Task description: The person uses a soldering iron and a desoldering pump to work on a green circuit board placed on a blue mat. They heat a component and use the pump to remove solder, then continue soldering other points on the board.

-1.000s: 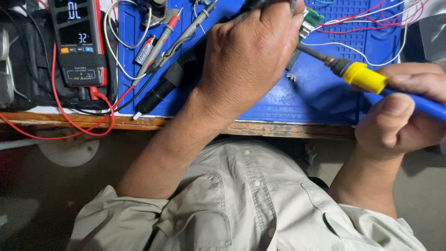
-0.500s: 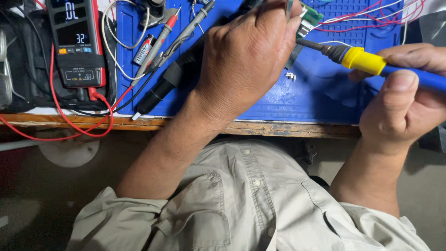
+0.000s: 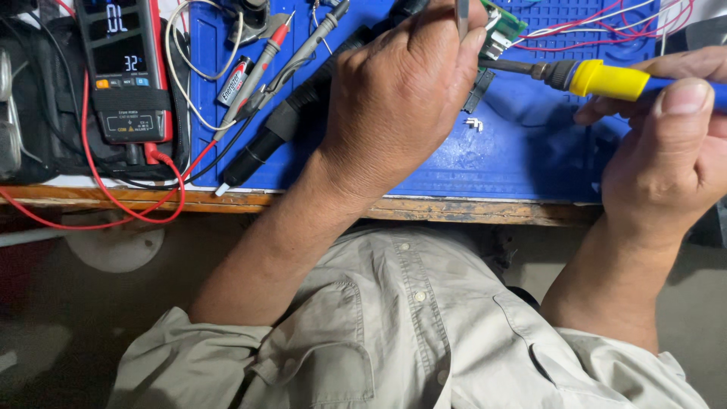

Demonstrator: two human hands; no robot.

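- Since half a second earlier, right hand [image 3: 666,144] had shifted its iron [image 3: 606,79] slightly.
- Right fingers gripped the smooth yellow-collared iron.
- Left hand [image 3: 401,91] pinched thin metal tweezers [image 3: 463,14] beside the green board [image 3: 501,24].

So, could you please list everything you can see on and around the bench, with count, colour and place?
work mat: one, blue, on the bench
circuit board: one, green, top centre
soldering iron: one, yellow collar, in the right hand, tip at the board
multimeter: one, black and red, far left
probes: two, red-tipped and grey, upper left of the mat
battery: one, black, beside the probes
wires: several, red and white, top right
bench edge: one, wooden
left hand: pinching a thin metal tool over the board
right hand: gripping the iron
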